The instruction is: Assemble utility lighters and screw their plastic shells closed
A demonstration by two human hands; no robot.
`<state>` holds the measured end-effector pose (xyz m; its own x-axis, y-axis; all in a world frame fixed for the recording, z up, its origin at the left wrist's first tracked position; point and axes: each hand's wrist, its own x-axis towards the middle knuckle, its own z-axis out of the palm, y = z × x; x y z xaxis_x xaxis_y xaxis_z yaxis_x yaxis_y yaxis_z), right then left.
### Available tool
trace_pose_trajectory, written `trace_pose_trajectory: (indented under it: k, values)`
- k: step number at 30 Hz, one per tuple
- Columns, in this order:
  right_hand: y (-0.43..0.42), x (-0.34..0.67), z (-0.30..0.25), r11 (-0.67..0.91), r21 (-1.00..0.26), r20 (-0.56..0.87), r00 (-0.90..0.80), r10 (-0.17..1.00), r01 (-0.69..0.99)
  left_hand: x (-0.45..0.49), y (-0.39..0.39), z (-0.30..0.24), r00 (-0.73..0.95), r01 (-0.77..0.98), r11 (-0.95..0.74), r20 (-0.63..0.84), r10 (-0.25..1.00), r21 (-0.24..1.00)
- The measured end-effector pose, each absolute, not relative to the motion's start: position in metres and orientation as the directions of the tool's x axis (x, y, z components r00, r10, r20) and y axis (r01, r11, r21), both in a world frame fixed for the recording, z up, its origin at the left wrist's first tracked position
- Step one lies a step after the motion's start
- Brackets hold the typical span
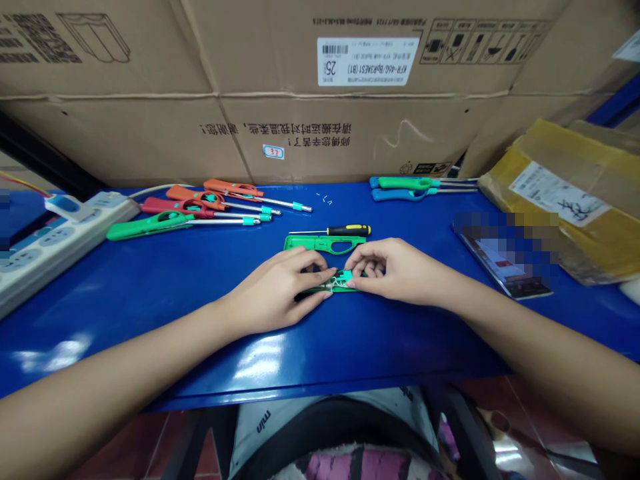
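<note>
An opened green gas lighter (342,283) lies on the blue table in front of me, with turquoise parts and pale thin wires showing inside. My left hand (280,287) grips its left end between thumb and fingers, hiding much of that side. At its right end, my right hand (400,270) pinches close to the turquoise part, the other fingers curled. Just beyond my hands rests a loose green handle half (311,243) with a finger loop. A black and yellow screwdriver (349,231) lies behind it, tip pointing left.
Several long-necked lighters (200,205) lie back left, beside a white power strip (60,230). More lighters (407,187) are back right. Small white bits (325,199) are scattered between. A phone (505,260) and yellow-taped parcel (560,200) sit right. A cardboard box (270,67) walls the back.
</note>
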<state>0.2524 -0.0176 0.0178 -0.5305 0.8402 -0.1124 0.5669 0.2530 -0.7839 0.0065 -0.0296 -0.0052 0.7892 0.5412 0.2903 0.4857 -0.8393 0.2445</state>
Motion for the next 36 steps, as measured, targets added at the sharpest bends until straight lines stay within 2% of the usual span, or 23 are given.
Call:
trace_pose_trajectory:
  k: [4, 9, 13, 18, 31, 36]
  values:
    - [-0.017, 0.252, 0.016, 0.296, -0.769, -0.089, -0.553, 0.829, 0.567, 0.006, -0.031, -0.002, 0.811, 0.493, -0.852, 0.261, 0.523, 0.177]
    - [-0.013, 0.255, 0.019, 0.309, -0.78, -0.056, -0.554, 0.831, 0.544, 0.004, -0.03, -0.002, 0.798, 0.485, -0.844, 0.279, 0.535, 0.23]
    - [-0.011, 0.261, 0.027, 0.354, -0.72, -0.007, -0.517, 0.856, 0.597, 0.001, -0.028, -0.004, 0.765, 0.505, -0.813, 0.287, 0.577, 0.289]
    - [-0.012, 0.265, 0.03, 0.495, -0.605, 0.012, -0.615, 0.789, 0.623, -0.002, -0.028, -0.004, 0.745, 0.528, -0.796, 0.288, 0.602, 0.297]
    - [-0.013, 0.268, 0.032, 0.538, -0.521, -0.081, -0.666, 0.741, 0.663, -0.001, -0.028, -0.002, 0.743, 0.538, -0.793, 0.285, 0.606, 0.285]
    - [-0.014, 0.267, 0.034, 0.62, -0.48, -0.045, -0.723, 0.69, 0.621, 0.0, -0.028, -0.003, 0.738, 0.529, -0.791, 0.294, 0.608, 0.308]
